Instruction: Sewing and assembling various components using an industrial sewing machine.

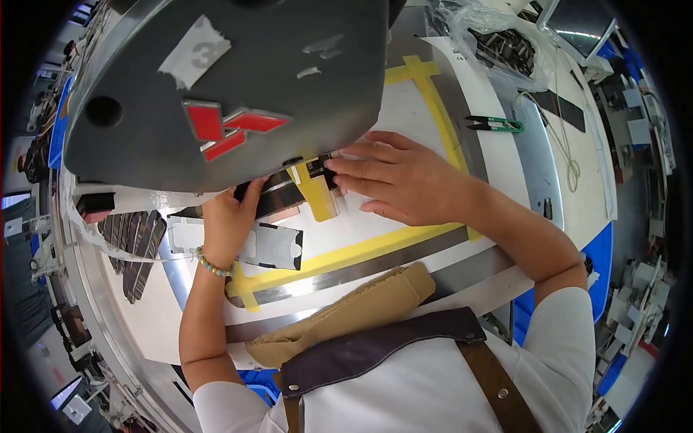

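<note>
A dark strip [285,193] with a zip along it is held flat on the white bench [404,115], just under the front edge of a big grey machine head [238,79]. The strip is pressed by both hands. The left hand [227,220] is placed at the left end of the strip, with the fingers bent onto it and the thumb up against its edge; a beaded bracelet [211,266] is worn on this wrist. The right hand [397,177] is laid flat and open, fingers stretched to the left, and its fingertips [339,167] are set on the right end of the strip. Nothing is gripped in this hand; it only pushes down.

A yellow tape tab [317,195] is seen across the strip, between the two hands. Lines of yellow tape [361,249] are stuck on the bench around the work area, like a frame. A grey cut piece [274,245] lies just below the strip, near the left hand. Dark woven pieces [137,249] are placed well to the left. Green snips [498,124] rest on the bench far to the right, beside a cord [567,155]. A clear plastic bag [498,40] with dark parts is seen at the top right.
</note>
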